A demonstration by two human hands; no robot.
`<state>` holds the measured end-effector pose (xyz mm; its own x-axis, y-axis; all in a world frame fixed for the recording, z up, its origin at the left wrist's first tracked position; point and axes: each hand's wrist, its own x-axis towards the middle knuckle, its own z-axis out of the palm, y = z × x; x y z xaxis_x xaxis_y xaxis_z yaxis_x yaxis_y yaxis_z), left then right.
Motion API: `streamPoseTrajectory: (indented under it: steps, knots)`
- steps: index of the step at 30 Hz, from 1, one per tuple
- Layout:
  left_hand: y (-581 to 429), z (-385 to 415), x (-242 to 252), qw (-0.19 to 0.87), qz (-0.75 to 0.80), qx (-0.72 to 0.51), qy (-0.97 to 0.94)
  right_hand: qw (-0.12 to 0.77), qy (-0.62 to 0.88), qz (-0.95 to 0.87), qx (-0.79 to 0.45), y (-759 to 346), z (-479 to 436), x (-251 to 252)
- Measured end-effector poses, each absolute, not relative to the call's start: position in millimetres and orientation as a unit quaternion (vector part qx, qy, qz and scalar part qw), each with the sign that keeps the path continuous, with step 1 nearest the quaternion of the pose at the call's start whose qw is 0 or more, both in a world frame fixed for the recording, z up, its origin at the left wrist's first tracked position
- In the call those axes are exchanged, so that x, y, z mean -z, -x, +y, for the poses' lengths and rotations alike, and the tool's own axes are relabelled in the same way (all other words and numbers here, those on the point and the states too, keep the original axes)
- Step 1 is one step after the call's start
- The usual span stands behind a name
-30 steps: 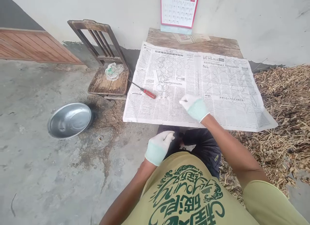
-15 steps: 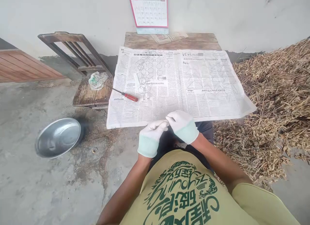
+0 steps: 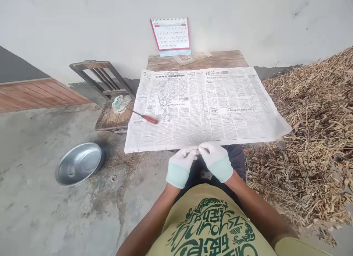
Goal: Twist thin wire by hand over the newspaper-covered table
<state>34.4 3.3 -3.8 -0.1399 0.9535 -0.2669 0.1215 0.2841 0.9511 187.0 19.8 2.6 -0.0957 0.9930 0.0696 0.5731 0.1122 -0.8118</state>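
My left hand (image 3: 182, 162) and my right hand (image 3: 216, 157), both in white gloves with pale green cuffs, meet at the table's near edge. Their fingertips pinch a thin wire (image 3: 199, 140), its fine ends poking up over the newspaper; most of it is hidden by the fingers. On the newspaper (image 3: 190, 133), thin wire loops (image 3: 165, 89) lie at the left and angular thin wire pieces (image 3: 234, 92) at the right. A screwdriver (image 3: 150, 119) with a red handle rests at the left side, near a narrow white strip (image 3: 157, 101) and a small round white item (image 3: 161, 111).
A desk calendar (image 3: 173, 35) stands at the back of the wooden table (image 3: 226, 59). Left of it is a wooden chair (image 3: 110, 118) bearing a crumpled plastic bag (image 3: 121, 103). A metal basin (image 3: 79, 162) sits on the floor. Dry stalks (image 3: 309, 149) are heaped at the right.
The view has tilted up and shifted, so everything sits lower in it. Both hands stay together, and thin wire ends now show above the fingertips.
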Motion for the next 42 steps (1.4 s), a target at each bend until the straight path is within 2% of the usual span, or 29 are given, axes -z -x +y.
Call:
streamPoseTrajectory:
  steps: [9, 18, 22, 35, 42]
  knots:
    - [-34.4, -19.2, -0.3, 0.471, 0.652, -0.451, -0.386, 0.350, 0.539, -0.673, -0.366, -180.8, 11.4, 0.9]
    - [-13.2, -52.3, 14.5, 0.424, 0.690, -0.468, -0.354, 0.333, 0.457, -0.752, -0.337, -160.6, 3.4, 7.5]
    - [-4.2, -60.6, 21.0, 0.433, 0.680, -0.467, -0.363, 0.317, 0.473, -0.755, -0.326, -153.4, -4.3, 11.1]
    - [-26.8, -56.5, 14.2, 0.506, 0.569, -0.497, -0.416, 0.353, 0.577, -0.675, -0.295, -174.0, -42.8, 0.7]
    - [-25.6, -58.7, 12.3, 0.496, 0.549, -0.514, -0.433, 0.357, 0.558, -0.708, -0.246, -173.8, -46.3, -3.1]
